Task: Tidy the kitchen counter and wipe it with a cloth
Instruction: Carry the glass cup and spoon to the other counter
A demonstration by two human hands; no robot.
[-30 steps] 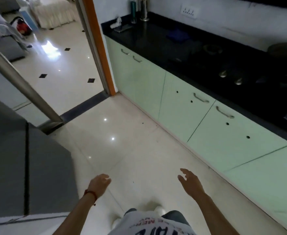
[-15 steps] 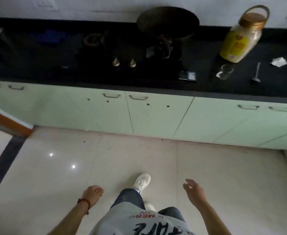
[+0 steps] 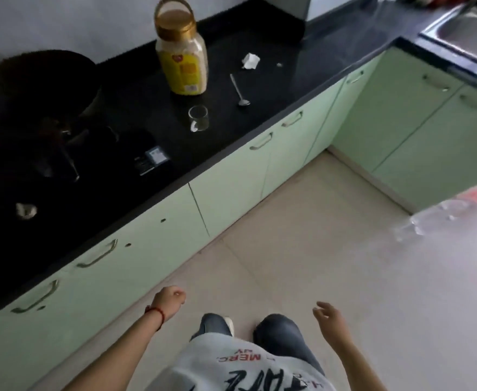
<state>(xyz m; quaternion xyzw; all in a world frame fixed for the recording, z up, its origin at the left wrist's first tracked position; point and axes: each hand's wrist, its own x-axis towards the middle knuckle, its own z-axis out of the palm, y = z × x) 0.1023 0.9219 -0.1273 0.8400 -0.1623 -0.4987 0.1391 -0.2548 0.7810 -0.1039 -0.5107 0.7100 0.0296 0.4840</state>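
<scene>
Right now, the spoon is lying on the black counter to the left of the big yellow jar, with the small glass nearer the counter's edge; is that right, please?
Not quite. The spoon lies on the black counter to the right of the big yellow jar, not the left, as the head view shows. The small glass does stand nearer the counter's edge.

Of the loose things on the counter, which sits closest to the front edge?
The glass. It stands nearer the front edge than the spoon, with the jar and the crumpled paper farther back toward the wall.

One jar (image 3: 181, 56), one glass (image 3: 198, 118), one spoon (image 3: 238, 90), two hands (image 3: 169, 301).
</scene>
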